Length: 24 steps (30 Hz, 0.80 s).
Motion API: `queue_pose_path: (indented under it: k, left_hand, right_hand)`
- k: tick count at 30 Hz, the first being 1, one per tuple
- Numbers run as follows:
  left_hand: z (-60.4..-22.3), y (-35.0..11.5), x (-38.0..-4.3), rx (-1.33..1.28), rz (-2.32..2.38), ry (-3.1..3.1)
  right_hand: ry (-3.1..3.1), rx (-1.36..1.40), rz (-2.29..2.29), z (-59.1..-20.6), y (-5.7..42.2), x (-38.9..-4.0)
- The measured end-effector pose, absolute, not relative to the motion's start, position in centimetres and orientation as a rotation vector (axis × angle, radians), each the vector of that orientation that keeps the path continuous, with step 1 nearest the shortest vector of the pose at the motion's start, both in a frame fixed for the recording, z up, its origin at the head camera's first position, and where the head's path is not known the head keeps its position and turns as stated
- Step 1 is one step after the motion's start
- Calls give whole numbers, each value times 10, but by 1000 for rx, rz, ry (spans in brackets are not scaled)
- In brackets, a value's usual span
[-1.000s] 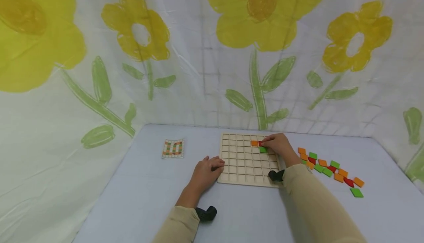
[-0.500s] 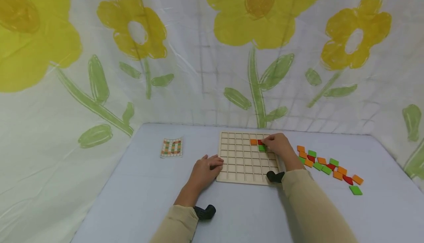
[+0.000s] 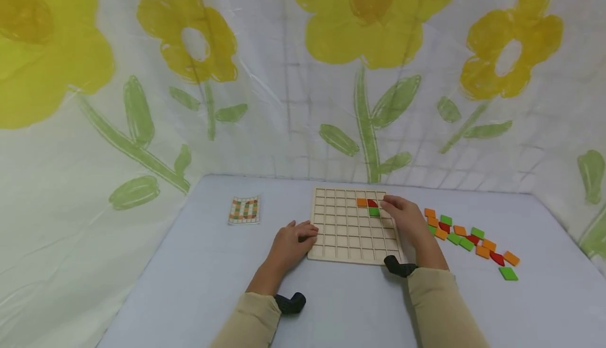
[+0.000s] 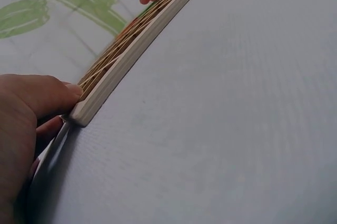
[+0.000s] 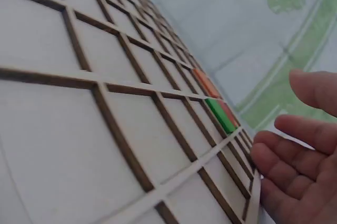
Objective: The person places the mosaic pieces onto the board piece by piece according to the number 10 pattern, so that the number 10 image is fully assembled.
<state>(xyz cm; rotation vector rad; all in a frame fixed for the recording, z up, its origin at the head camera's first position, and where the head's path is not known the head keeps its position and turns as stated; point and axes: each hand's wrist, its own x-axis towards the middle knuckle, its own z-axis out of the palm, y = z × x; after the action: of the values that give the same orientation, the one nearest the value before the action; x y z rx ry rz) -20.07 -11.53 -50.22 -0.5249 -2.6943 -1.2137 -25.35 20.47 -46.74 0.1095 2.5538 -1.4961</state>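
Observation:
My left hand holds the left edge of a pale wooden grid board; in the left wrist view its thumb lies on the board near a corner. Set in cells near the board's far right are an orange square tile, a red curved tile and a green tile. My right hand hovers at the board's right edge, just right of these tiles. In the right wrist view the thumb and fingers of that hand stand apart with nothing between them.
Loose orange, green and red tiles lie scattered on the table right of the board. A small card with a coloured grid pattern lies to the left. Behind the white table hangs a flowered curtain.
My right hand has let go of the red tile, which stays in its cell, and drawn back to the right and slightly towards me. The left hand keeps its place on the board.

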Motion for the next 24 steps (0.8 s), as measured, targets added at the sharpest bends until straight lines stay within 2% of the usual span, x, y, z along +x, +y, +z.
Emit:
queue_pose_path:
  k: [6, 12, 16, 24]
  left_hand:
    - [-504, -113, -203, -499, -1197, -2693]
    - [-504, -113, -203, -495, -1196, -2697]
    - [-502, -113, -201, -494, -1205, -2691]
    - [-500, -112, -198, -495, -1240, -2679]
  right_hand:
    - [2707, 84, -1429, -458, 223, -251]
    - [2959, 446, -1157, -451, 255, -243]
    - [2908, 567, -1003, -459, 268, -240]
    - [2925, 556, -967, -471, 268, -242]
